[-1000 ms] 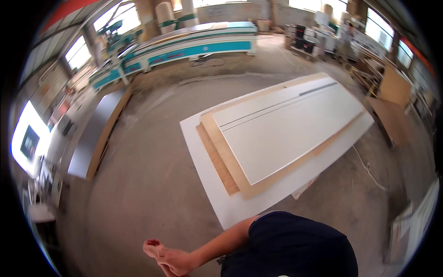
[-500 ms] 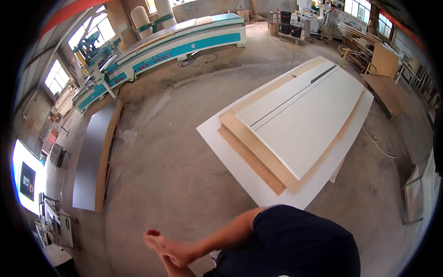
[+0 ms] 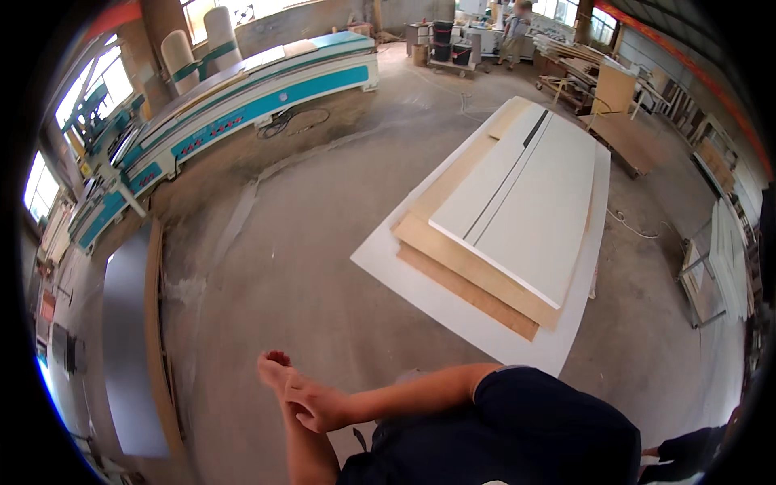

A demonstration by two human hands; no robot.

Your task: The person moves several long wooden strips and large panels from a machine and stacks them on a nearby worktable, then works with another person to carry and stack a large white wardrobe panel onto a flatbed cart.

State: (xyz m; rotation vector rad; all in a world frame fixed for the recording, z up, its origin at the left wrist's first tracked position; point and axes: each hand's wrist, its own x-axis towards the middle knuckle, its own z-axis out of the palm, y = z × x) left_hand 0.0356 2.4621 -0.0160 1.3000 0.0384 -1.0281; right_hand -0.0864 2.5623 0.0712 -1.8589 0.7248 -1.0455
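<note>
My left hand (image 3: 276, 373) is held out low in front of me, its forearm rising from the bottom edge. It looks curled, and a small dark red thing (image 3: 278, 356) shows at its far end; its kind is not clear. Across that forearm lies my right hand (image 3: 320, 404), its fingers closed over the left wrist. Both hands are well apart from the stack of boards. That stack has a white panel (image 3: 525, 202) with dark lengthwise lines on top, bare wood-coloured boards (image 3: 473, 293) under it and a wider white sheet (image 3: 388, 260) at the bottom.
A long teal and white machine (image 3: 267, 101) stands at the far left, a grey panel (image 3: 129, 339) with a wood-coloured edge nearer. Cables (image 3: 295, 121) lie on the floor. Far back stands a person (image 3: 515, 36) by black buckets (image 3: 443, 40). Another person's dark sleeve (image 3: 693, 446) shows lower right.
The view has turned, so the machine and grey panel sit further left. My hands appear higher in the picture, the right still on the left wrist. Another person's sleeve has appeared at lower right.
</note>
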